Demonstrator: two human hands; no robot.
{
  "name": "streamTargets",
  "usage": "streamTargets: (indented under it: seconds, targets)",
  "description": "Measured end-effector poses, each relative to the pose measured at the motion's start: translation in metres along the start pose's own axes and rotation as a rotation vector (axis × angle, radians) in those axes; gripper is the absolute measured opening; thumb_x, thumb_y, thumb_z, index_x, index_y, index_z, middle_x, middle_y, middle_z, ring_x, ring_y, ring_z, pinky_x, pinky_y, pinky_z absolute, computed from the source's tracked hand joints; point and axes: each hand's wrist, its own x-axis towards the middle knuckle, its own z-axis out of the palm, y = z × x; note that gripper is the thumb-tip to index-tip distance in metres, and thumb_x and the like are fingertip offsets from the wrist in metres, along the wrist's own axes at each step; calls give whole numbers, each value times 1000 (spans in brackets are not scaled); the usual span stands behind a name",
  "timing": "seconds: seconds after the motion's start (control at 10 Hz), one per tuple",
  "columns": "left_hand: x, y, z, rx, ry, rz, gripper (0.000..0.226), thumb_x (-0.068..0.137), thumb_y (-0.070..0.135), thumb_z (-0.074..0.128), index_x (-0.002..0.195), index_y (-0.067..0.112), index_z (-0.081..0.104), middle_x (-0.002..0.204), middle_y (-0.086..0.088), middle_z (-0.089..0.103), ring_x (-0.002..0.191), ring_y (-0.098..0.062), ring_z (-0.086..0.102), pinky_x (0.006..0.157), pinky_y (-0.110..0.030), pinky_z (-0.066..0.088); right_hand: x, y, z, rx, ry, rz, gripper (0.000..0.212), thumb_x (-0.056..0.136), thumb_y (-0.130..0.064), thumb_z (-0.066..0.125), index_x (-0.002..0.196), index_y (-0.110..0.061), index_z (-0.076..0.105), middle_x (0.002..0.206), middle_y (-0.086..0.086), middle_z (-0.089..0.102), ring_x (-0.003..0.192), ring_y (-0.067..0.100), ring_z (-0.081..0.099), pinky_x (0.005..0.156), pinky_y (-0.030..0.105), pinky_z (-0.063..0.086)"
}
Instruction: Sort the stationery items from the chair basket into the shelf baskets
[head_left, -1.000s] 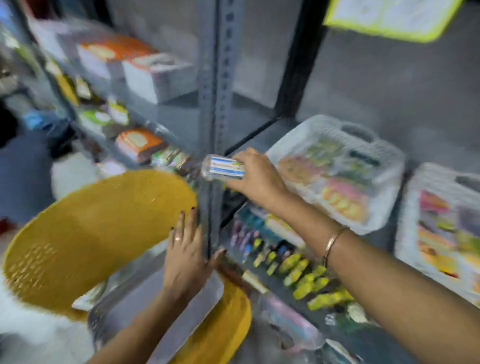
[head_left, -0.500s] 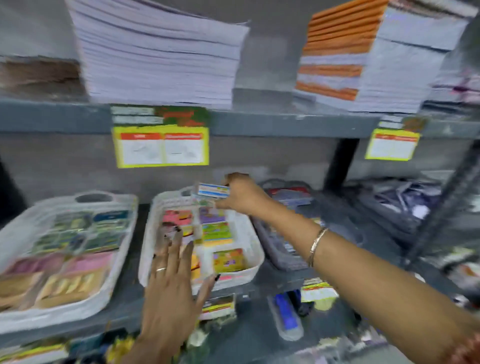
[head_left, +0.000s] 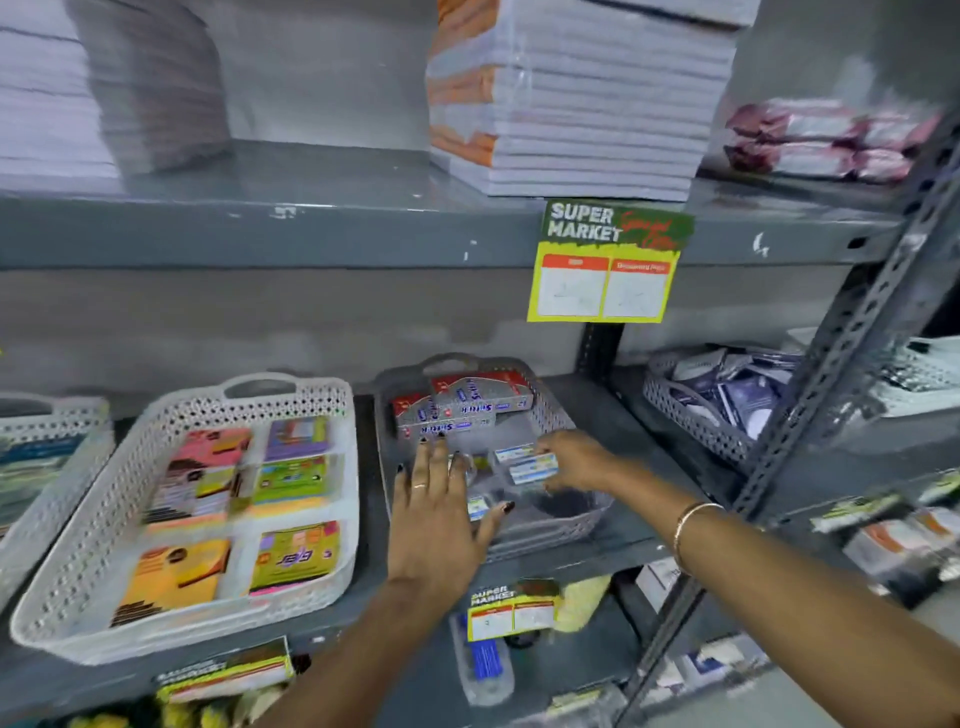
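My right hand (head_left: 576, 460) reaches into the grey shelf basket (head_left: 550, 525) and grips a small clear box with a blue-and-white label (head_left: 530, 465), low inside the basket. My left hand (head_left: 434, 514) is spread flat, fingers apart, over the basket's front left part and holds nothing. At the back of the same basket lie red and silver flat boxes (head_left: 465, 402). Another small labelled box (head_left: 477, 506) shows between my left fingers. The chair basket is out of view.
A white basket (head_left: 332, 577) of coloured sticky-note packs stands to the left, another white basket (head_left: 57, 426) beyond it. A grey basket (head_left: 670, 395) of dark packets sits right, behind a slanted steel upright (head_left: 831, 353). Paper stacks (head_left: 571, 104) fill the shelf above; a price tag (head_left: 605, 265) hangs down.
The view has swung right from the white baskets to the grey one. My right hand carried the small labelled box down into the grey basket; my left hand moved over with it.
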Motion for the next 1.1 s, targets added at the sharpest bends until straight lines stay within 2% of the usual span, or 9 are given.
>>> streamTargets:
  seconds: [0.2,0.3,0.4,0.5,0.6,0.7,0.8,1.0,1.1]
  targets:
    - [2,1,20,20,-61,-21,73,94,61,10,150,14,7,157,-10,-8,141,-26,-13,113,-45,2,5,13,24,-60,-81,-18,49,79,-11,67,126,-10,53,134,14,56,119,30,54,99,32,43]
    - [-1,-1,29,16,-91,-3,74,92,63,4,149,16,12,158,-8,0,143,-24,-6,113,-45,4,8,13,28,-51,-98,-23,53,79,-10,68,129,-11,51,135,14,55,120,30,53,100,33,43]
    - [-3,-1,31,27,-90,21,89,81,67,-13,147,19,21,156,-6,17,142,-22,9,112,-45,9,8,13,29,-11,-96,-10,56,77,-8,71,129,-13,50,132,14,57,116,29,56,98,33,46]
    - [-6,-4,33,77,-55,58,96,73,67,-19,135,23,38,140,1,46,127,-18,41,107,-44,19,5,11,30,28,-104,-1,61,75,-6,71,131,-14,48,126,15,61,108,28,61,90,31,49]
    - [-6,-4,35,59,-60,57,91,76,67,-15,135,23,39,143,2,43,128,-17,40,108,-45,18,5,11,32,32,-102,-4,61,75,-6,71,131,-14,48,124,16,62,107,28,62,89,30,49]
    - [-6,-3,34,64,-74,44,88,79,68,-9,141,22,33,153,-1,28,137,-19,27,111,-48,11,5,10,32,41,-98,8,60,75,-5,71,130,-13,49,124,16,62,107,28,61,88,30,49]
    - [-7,-4,33,71,-85,34,82,84,69,-1,143,21,31,154,-1,23,139,-18,22,112,-49,9,5,10,32,44,-89,22,60,74,-4,70,130,-13,49,123,16,62,107,28,62,88,30,49]
    - [-5,-4,33,48,-76,46,95,76,71,-13,144,21,28,155,-2,21,141,-20,17,112,-49,8,4,8,31,38,-125,56,64,75,-3,70,133,-14,45,127,16,59,110,28,60,92,32,49]
    - [-4,-4,35,32,-40,49,104,71,72,-26,149,18,17,157,-4,9,143,-23,3,112,-52,7,2,2,25,-13,-80,47,66,75,-9,71,134,-13,41,130,15,55,115,30,56,97,37,49]
